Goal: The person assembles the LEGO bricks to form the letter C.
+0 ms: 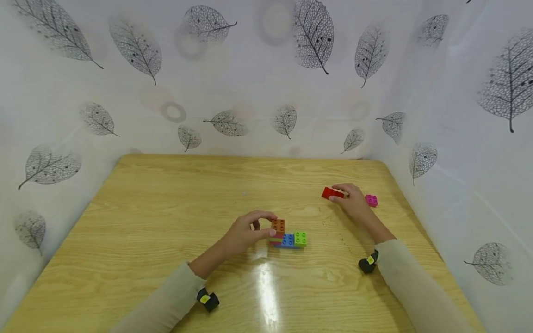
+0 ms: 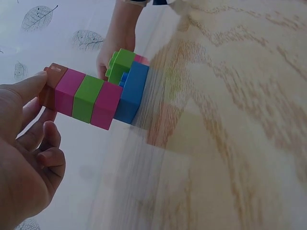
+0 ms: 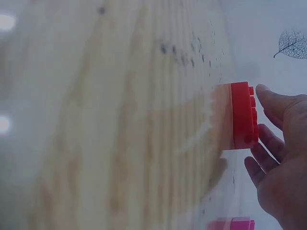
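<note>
The left hand (image 2: pixel 21 160) pinches a brown block (image 2: pixel 55 76) atop a pink-and-green stack (image 2: pixel 88 98).

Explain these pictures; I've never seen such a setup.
There is no robot: a person works with two bare hands. The wide picture comes from a camera worn on the head, looking forward and down; the others from wrist cameras, each watching its own hand. On the table, a column of pink and green bricks, topped by an orange brick, rises from one end of a blue brick; a green brick sits on the other end. The left hand pinches the orange brick. The right hand is at a red brick; whether it grips is hard to tell. A pink brick lies to the right of that hand.
</note>
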Tool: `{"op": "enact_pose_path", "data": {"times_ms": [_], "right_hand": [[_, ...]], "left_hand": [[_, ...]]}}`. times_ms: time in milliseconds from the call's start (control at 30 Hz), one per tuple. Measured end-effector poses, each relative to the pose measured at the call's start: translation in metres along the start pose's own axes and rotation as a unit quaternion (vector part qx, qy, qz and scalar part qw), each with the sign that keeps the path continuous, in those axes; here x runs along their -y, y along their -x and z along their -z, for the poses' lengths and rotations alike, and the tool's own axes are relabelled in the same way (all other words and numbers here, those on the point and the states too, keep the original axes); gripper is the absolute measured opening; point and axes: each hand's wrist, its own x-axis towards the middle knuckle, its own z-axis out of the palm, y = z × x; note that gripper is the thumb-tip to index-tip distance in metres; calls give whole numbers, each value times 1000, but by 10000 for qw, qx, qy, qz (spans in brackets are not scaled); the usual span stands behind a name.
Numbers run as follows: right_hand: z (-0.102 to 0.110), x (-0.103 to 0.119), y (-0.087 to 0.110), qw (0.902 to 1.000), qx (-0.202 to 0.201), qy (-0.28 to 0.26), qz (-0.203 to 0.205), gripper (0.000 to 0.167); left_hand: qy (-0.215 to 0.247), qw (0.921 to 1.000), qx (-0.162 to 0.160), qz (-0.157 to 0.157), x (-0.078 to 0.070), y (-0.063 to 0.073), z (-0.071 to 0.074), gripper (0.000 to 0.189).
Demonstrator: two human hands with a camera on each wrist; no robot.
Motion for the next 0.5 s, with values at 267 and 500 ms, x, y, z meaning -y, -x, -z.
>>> {"op": "enact_pose_path", "data": {"times_ms": [267,500], "right_hand": [[0,-7,-6,9997,96,98,-190,48],[-1,-10,-9,9991,122,160,-372,45]], "left_hand": [[80,9999,43,52,1,0,1,44],[151,9998,88,79,3,-1,1,47]]}}
